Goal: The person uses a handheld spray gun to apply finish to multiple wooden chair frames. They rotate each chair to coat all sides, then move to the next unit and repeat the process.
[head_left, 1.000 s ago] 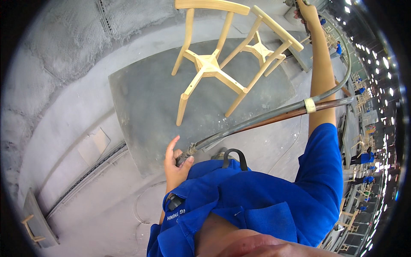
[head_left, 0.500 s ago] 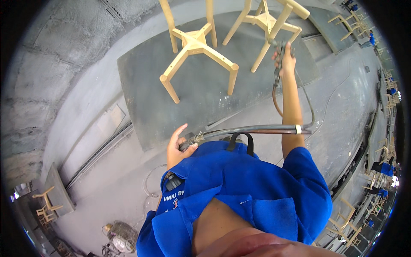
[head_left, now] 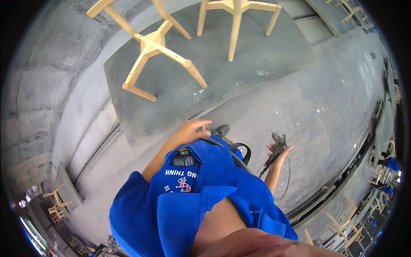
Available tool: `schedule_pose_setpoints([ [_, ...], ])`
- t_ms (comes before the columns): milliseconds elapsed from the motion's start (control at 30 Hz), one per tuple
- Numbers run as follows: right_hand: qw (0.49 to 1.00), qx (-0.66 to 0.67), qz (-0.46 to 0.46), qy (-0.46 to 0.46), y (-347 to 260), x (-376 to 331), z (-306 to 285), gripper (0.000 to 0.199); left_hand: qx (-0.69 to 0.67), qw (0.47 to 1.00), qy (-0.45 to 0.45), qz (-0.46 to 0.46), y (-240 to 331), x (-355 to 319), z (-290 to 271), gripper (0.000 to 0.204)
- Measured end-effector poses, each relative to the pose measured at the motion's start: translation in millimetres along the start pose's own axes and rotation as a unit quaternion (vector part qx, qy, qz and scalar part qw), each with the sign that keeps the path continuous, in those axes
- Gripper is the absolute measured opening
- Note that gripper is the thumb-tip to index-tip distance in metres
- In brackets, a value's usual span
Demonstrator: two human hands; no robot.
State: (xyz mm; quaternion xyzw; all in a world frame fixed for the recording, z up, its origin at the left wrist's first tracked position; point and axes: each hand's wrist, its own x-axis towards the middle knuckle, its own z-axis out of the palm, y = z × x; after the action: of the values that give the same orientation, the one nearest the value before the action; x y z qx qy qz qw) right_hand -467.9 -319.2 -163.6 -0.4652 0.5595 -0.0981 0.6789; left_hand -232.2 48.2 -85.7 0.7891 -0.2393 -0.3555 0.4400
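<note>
My right hand (head_left: 279, 159), low on the right beside my body, is wrapped round a dark spray gun (head_left: 278, 141). Its nozzle end points up and away, apart from the chairs. At my waist, my left hand (head_left: 192, 131) has its fingers curled in at a dark hose (head_left: 216, 141), which runs across my front toward the right. Beyond the hands, two pale wooden chair frames without seats stand on a grey board: the left frame (head_left: 153, 45) shows its crossed rails, and the right frame (head_left: 236, 30) is cut off by the upper edge.
The large grey board (head_left: 171, 105) lies ahead, with a grey wall (head_left: 38, 81) on the left. A thin hose (head_left: 322, 112) trails over the floor at right. More wooden chairs (head_left: 344, 218) stand along the far right, and others (head_left: 58, 197) at the left.
My right hand has drawn the spray gun back from the right chair frame toward my side. My left hand has curled its fingers in. The view has shifted, and the chair frames appear turned.
</note>
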Motion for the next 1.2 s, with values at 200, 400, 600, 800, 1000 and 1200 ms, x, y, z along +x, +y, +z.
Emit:
schedule_pose_setpoints([
  [200, 0.991, 0.069, -0.054, 0.097, 6.5, -30.4, -66.8, 0.098, 0.228, 0.938, 0.142, 0.220, 79.5, 139.2, -77.7, 0.041],
  [400, 0.984, 0.123, -0.116, 0.063, -4.7, -35.3, -68.2, 0.086, 0.368, 0.793, 0.350, 0.336, 205.3, 243.3, -168.1, 0.052],
  [600, 0.976, 0.125, -0.179, 0.000, -85.7, 7.1, -38.4, 0.039, 0.464, 0.714, 0.376, 0.365, 268.1, 318.5, -224.0, 0.078],
  [800, 0.954, 0.132, -0.204, -0.176, -213.9, 79.7, -17.6, 0.047, 0.421, 0.834, 0.251, 0.253, 274.0, 387.3, -265.3, 0.075],
  [1000, 0.947, 0.029, -0.145, -0.286, -266.7, 131.7, 11.6, 0.056, 0.413, 0.792, 0.322, 0.314, 264.1, 381.6, -231.5, 0.073],
  [1200, 0.963, -0.011, -0.076, -0.259, -289.2, 166.4, 55.7, 0.042, 0.413, 0.745, 0.393, 0.347, 294.4, 385.3, -138.3, 0.063],
])
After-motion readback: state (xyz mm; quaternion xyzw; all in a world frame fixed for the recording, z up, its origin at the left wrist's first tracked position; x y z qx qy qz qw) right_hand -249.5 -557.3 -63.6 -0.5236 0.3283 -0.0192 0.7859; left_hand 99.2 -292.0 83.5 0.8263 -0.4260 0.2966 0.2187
